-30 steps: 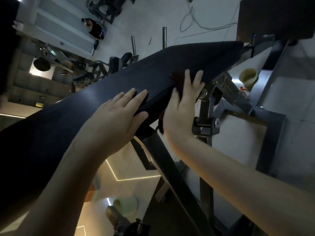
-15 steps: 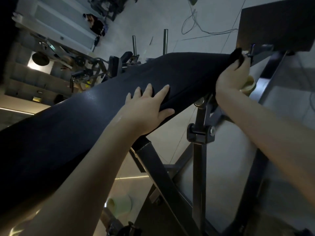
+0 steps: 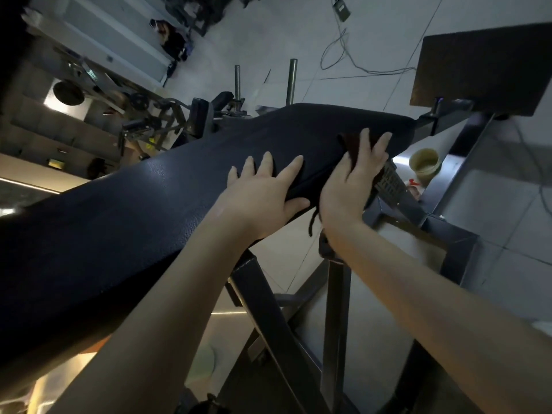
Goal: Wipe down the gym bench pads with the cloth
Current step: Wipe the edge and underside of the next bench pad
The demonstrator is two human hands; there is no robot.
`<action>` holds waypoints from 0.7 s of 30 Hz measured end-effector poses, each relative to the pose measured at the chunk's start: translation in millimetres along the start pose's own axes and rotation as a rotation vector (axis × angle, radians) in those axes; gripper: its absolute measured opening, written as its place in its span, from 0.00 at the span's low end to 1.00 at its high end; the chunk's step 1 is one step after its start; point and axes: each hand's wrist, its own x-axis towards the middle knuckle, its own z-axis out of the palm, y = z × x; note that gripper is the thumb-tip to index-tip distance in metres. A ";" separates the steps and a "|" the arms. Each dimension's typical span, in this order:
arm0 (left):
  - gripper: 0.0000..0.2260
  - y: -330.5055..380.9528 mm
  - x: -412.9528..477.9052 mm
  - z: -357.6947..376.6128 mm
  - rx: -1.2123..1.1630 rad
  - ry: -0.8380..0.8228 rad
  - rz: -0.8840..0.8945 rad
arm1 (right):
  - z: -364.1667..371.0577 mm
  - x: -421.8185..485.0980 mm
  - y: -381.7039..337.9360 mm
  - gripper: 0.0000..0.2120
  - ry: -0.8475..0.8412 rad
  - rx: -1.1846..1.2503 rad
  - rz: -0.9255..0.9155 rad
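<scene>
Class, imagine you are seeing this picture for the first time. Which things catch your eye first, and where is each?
The long dark bench pad runs slantwise across the middle. The left hand lies flat on its near edge, and the right hand beside it presses a dark cloth against the pad. A pale yellow tub sits at right, past the pad's end.

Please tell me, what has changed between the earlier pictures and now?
The right hand, pressing the dark cloth on the bench pad, had slid out to the pad's far end half a second ago. It has now come back along the edge, close beside the left hand. The left hand stayed flat on the pad, fingers straight, holding nothing.
</scene>
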 end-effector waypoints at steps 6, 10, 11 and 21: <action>0.31 0.7 0.9 -1.3 -0.001 -0.027 -0.012 | -9.5 71.0 17.8 0.21 0.203 0.023 0.115; 0.31 0.8 -1.0 -0.9 -0.020 -0.016 -0.004 | -24.2 109.1 29.2 0.21 0.260 0.048 0.270; 0.31 1.0 -1.7 -0.8 -0.024 -0.008 0.000 | -25.7 113.9 33.0 0.21 0.258 0.062 0.289; 0.47 -35.9 -51.3 1.0 0.053 0.066 0.152 | 3.0 -71.1 -30.3 0.27 -0.131 0.156 0.128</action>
